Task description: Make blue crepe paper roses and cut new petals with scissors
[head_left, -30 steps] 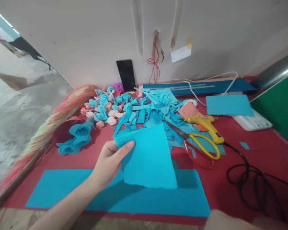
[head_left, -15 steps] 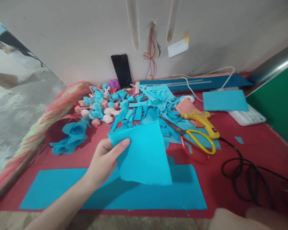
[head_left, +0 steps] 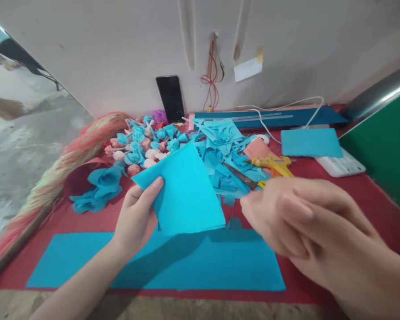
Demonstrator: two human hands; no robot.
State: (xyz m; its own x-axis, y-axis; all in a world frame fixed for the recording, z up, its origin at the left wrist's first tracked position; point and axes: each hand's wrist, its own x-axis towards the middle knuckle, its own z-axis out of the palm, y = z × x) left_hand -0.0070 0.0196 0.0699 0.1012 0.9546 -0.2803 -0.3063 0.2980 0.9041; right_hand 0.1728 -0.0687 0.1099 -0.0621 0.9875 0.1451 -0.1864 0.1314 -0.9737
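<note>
My left hand (head_left: 136,220) pinches a folded square of bright blue crepe paper (head_left: 188,193) at its left edge, thumb on top, and holds it tilted above the table. Beneath it a long blue paper strip (head_left: 83,262) lies flat along the front edge. My right hand (head_left: 300,222) is raised to the right of the square, apart from it, slightly blurred, its fingers curled in with nothing visible in them. Behind that hand lie the scissors (head_left: 240,175), their handles mostly hidden, and a yellow glue gun (head_left: 271,164), partly covered.
Blue paper scraps (head_left: 220,138) are heaped at the table's middle. Blue and pink paper flowers (head_left: 135,146) sit to their left, near a phone (head_left: 170,98) leaning on the wall. A fringed roll (head_left: 63,160) borders the left side. Another blue piece (head_left: 311,142) rests on a white device (head_left: 353,164).
My right hand has come up from the bottom right corner, now covering the scissors' handles and part of the glue gun. My left hand has shifted the paper square left and up, turning it slightly.
</note>
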